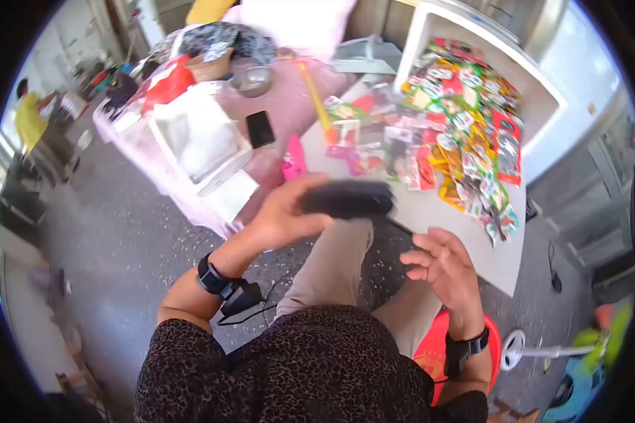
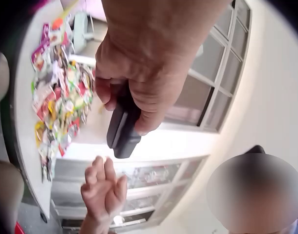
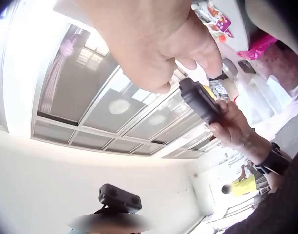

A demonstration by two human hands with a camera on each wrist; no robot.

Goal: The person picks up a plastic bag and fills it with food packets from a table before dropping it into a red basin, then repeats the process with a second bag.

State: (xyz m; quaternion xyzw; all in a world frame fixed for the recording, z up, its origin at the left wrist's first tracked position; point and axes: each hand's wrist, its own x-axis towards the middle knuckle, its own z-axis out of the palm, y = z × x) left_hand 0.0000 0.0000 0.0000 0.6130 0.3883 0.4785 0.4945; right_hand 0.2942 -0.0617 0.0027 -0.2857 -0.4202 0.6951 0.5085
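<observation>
My left hand (image 1: 287, 213) grips a dark, oblong object (image 1: 349, 199), blurred in the head view, held above my lap. In the left wrist view the object (image 2: 123, 126) looks black and boxy, pinched between thumb and fingers of the left hand (image 2: 146, 63). My right hand (image 1: 446, 271) is raised to the right of it, palm turned up, fingers loosely bent, holding nothing. From the right wrist view, the right hand (image 3: 158, 44) is close to the object's (image 3: 200, 100) free end; whether a fingertip touches it I cannot tell.
Many colourful packets (image 1: 466, 134) cover the white table (image 1: 497, 261). A phone (image 1: 260, 129), a white box (image 1: 197, 141) and a metal bowl (image 1: 255, 82) are on the pink cloth (image 1: 289, 84). A red tub (image 1: 494, 345) stands by my right forearm. A person in yellow (image 1: 32, 123) is far left.
</observation>
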